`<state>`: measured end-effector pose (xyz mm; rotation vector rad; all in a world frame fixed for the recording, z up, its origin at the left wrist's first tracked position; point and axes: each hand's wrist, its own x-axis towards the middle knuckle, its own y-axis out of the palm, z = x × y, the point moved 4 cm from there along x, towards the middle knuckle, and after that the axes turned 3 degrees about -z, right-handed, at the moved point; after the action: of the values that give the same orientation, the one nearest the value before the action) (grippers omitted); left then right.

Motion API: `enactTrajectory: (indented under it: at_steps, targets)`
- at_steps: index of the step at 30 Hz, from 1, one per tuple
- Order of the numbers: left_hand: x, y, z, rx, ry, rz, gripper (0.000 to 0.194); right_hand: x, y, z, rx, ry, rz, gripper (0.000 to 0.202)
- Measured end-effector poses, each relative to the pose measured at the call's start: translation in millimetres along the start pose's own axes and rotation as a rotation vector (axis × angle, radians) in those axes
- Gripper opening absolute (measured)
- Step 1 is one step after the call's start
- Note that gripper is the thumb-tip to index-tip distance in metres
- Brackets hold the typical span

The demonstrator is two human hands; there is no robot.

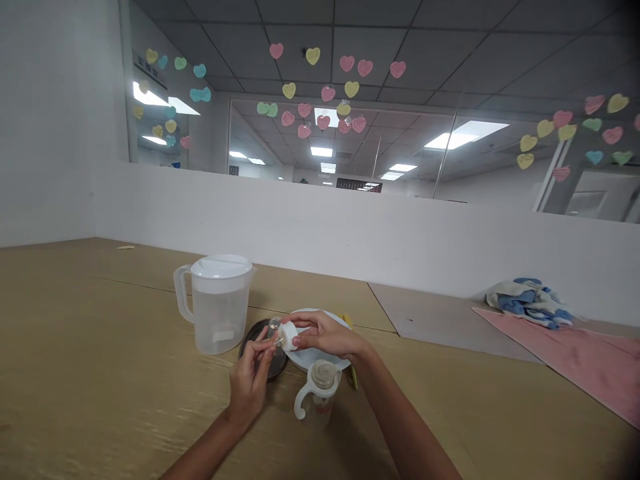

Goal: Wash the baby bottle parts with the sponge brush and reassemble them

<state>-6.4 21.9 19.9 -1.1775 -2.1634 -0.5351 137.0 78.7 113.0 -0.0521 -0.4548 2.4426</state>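
Note:
My right hand point(323, 333) grips a small white cap point(289, 336) by its side, tilted so its opening faces left. The fingers of my left hand point(253, 373) are pinched at a thin, clear piece by the cap's opening; its exact shape is too small to tell. Just behind the fingertips shows a clear rounded part point(274, 327). Below my hands a small clear jar with a white handle point(324, 387) stands upright. Under and behind them lie a white plate point(300, 359) and a dark round dish point(276, 371).
A lidded translucent pitcher point(220, 307) stands to the left. Something yellow point(347, 321) sticks out by the plate's right edge. A blue and white cloth point(530, 303) lies bunched at the far right beside a pink cloth point(590, 353). A white wall point(320, 227) bounds the table behind.

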Motion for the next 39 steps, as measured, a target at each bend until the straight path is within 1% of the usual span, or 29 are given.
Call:
enactTrajectory:
  at_steps: [5,7,10,14,19,22,26,29,33,36,39]
  targets:
    - [2.6,1.1,-7.6,0.06,0.059,0.045,0.023,-1.6,-1.7,1.6,-0.013,-0.008,-0.033,0.047]
    - [4.7,1.5,-11.8,0.109,0.09,0.063,0.026,-2.3,-0.9,4.0,-0.042,-0.01,-0.05,0.045]
    - [7.6,1.5,-15.7,0.179,0.137,0.068,0.03,-2.5,2.0,9.2,-0.127,-0.036,-0.093,0.043]
    - [9.4,1.2,-16.2,0.19,0.171,0.063,0.021,-1.4,8.0,13.6,-0.271,-0.095,-0.146,0.043]
    - [8.3,1.9,-19.0,0.176,0.178,0.082,0.02,1.2,11.1,10.1,-0.326,-0.117,-0.169,0.042]
    - [6.9,2.3,-19.7,0.17,0.171,0.096,0.02,1.6,10.2,7.6,-0.296,-0.092,-0.138,0.043]
    - [5.0,1.2,-17.3,0.177,0.163,0.08,0.019,-0.1,7.7,8.4,-0.264,-0.061,-0.08,0.045]
    - [4.2,1.8,-15.5,0.168,0.154,0.092,0.019,-1.2,5.9,9.3,-0.276,-0.049,-0.068,0.046]
    - [5.3,4.2,-15.0,0.194,0.14,0.116,0.02,-0.3,3.6,8.1,-0.319,-0.072,-0.122,0.046]
    - [6.7,5.1,-15.0,0.24,0.159,0.117,0.022,1.3,2.0,5.9,-0.385,-0.102,-0.181,0.048]
    - [7.4,5.3,-13.7,0.262,0.174,0.123,0.024,2.2,2.7,5.8,-0.447,-0.139,-0.209,0.048]
